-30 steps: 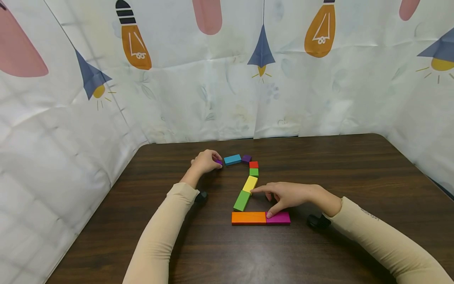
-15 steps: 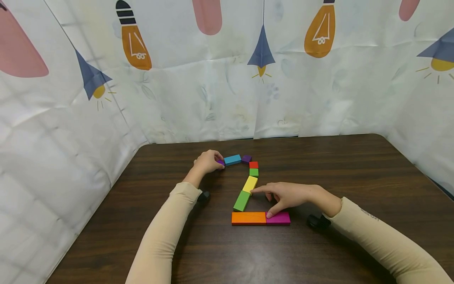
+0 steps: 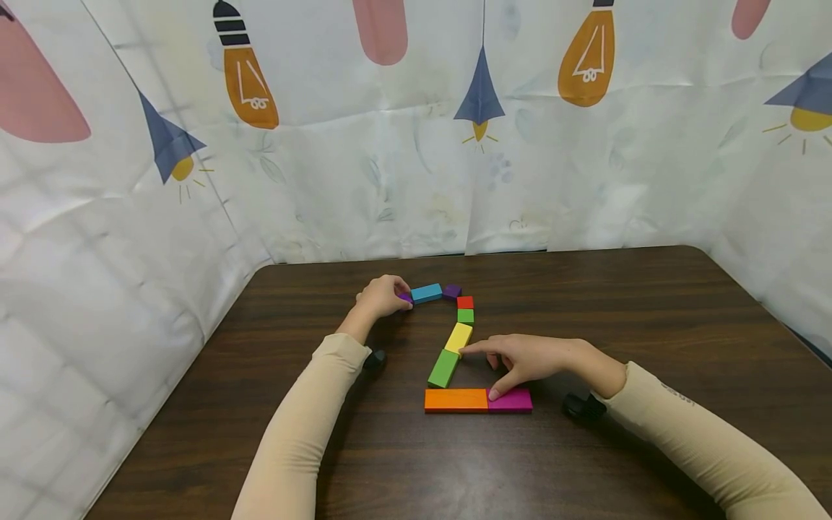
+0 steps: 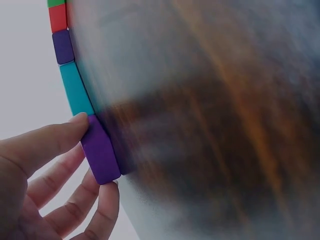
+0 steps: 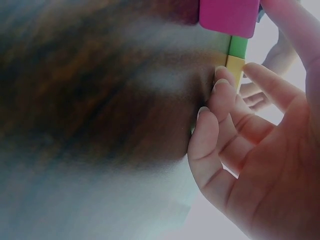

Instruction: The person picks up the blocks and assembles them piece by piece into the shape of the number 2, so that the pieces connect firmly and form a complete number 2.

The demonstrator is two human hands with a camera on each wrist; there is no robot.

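Observation:
At the far end of the row, my left hand (image 3: 379, 297) pinches a purple block (image 4: 101, 152) between thumb and fingers. In the left wrist view that block's end meets a blue block (image 4: 76, 89). My right hand (image 3: 536, 357) has its index fingertip at the edge of a yellow block (image 3: 458, 337), while its thumb rests on a magenta block (image 3: 513, 401). Its other fingers bend loosely toward the table and hold nothing. Between blue and yellow run a dark purple block (image 3: 452, 292), a red block (image 3: 464, 302) and a small green block (image 3: 465, 316).
A longer green block (image 3: 443, 368) continues below the yellow one, slanting left. An orange block (image 3: 456, 401) lies end to end with the magenta one at the front. All rest on a dark wooden table (image 3: 617, 303), with a patterned curtain (image 3: 403, 180) behind it.
My left hand has shifted slightly to the right with the purple block, closing the small gap to the blue block. The right hand has stayed in place.

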